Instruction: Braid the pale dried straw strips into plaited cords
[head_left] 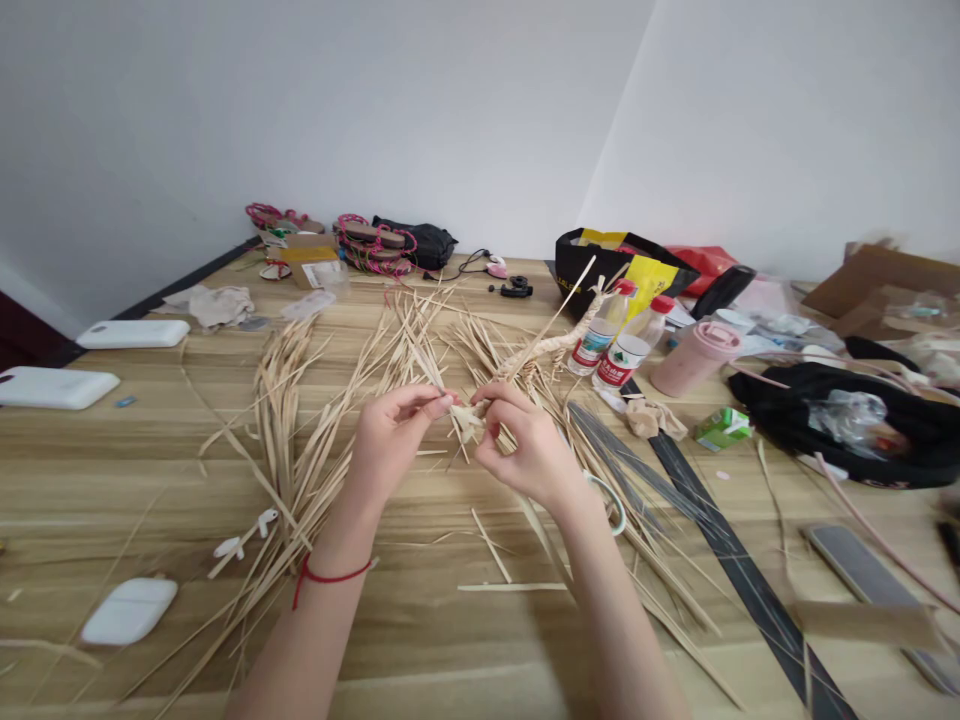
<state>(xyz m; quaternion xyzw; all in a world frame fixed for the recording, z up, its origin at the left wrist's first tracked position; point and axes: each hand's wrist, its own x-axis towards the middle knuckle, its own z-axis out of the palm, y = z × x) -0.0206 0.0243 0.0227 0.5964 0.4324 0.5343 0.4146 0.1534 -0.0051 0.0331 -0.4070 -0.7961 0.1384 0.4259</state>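
Note:
Over the middle of the table, my left hand (391, 440) pinches a straw strand with thumb and fingertips; a red string is tied round that wrist. Close beside it, my right hand (521, 440) is closed with its fingertips on a pale straw braid (551, 345). The braid's working end (469, 420) lies between both hands, partly hidden by the fingers. From there the braid runs back and right towards the bottles. Loose straw strands (409, 340) spread behind the hands, and a thick bundle of straw (281, 420) lies to the left.
Two water bottles (626, 345), a pink cup (697, 357) and a black bag (592, 265) stand at the right. A roll of tape (616, 505) lies by my right forearm. White earbud case (129, 610) and white power banks (56, 387) are at the left.

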